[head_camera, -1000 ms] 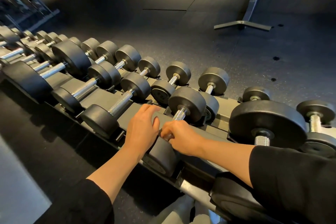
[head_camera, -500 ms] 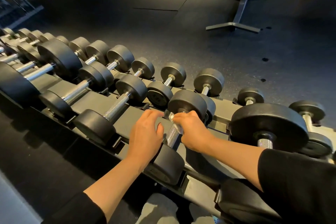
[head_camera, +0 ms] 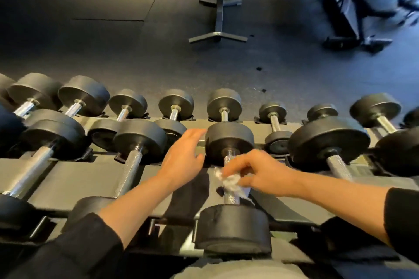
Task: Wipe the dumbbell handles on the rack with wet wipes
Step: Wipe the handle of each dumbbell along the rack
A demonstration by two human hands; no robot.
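A: Item 1?
B: Wet wipe (head_camera: 230, 180), white, crumpled, lower centre of frame. R hand (head_camera: 254, 171) pinches it round the knurled handle (head_camera: 231, 195) of the centre dumbbell (head_camera: 231, 229).

A: L hand?
B: L hand (head_camera: 182, 158) just left of that dumbbell's far head, fingers straight, holding nothing, over the rack (head_camera: 74, 179).

A: Other stock?
B: Dumbbell rows across mid frame; bench stand (head_camera: 218, 36) on floor, upper centre.
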